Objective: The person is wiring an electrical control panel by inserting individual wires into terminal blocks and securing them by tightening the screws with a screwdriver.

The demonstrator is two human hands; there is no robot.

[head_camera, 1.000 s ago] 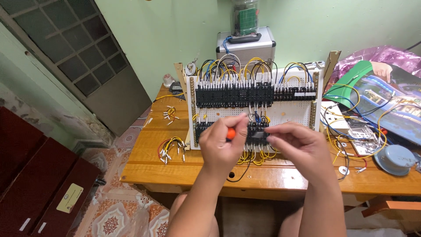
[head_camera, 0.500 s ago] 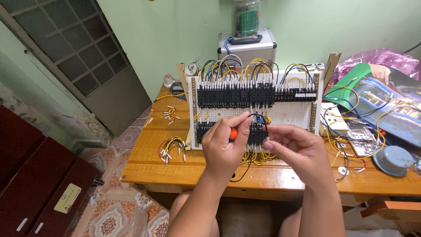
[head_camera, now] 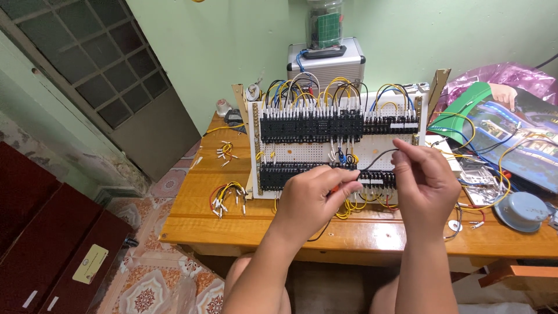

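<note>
Left hand (head_camera: pixel 311 200) in a closed grip on an orange-handled screwdriver (head_camera: pixel 335 189) at the wiring board's (head_camera: pixel 340 152) lower terminal row; right hand (head_camera: pixel 424 183) pinches a black wire (head_camera: pixel 379 157) above it, board upright on the table (head_camera: pixel 244 224).

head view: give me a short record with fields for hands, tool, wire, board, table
left hand: left hand grips an orange-handled screwdriver at the lower black terminal row
right hand: right hand pinches a thin black wire
board: upright white perforated wiring board with two terminal rows and looped coloured wires
table: varnished wooden table, loose yellow and red wire bundle on the left
</note>
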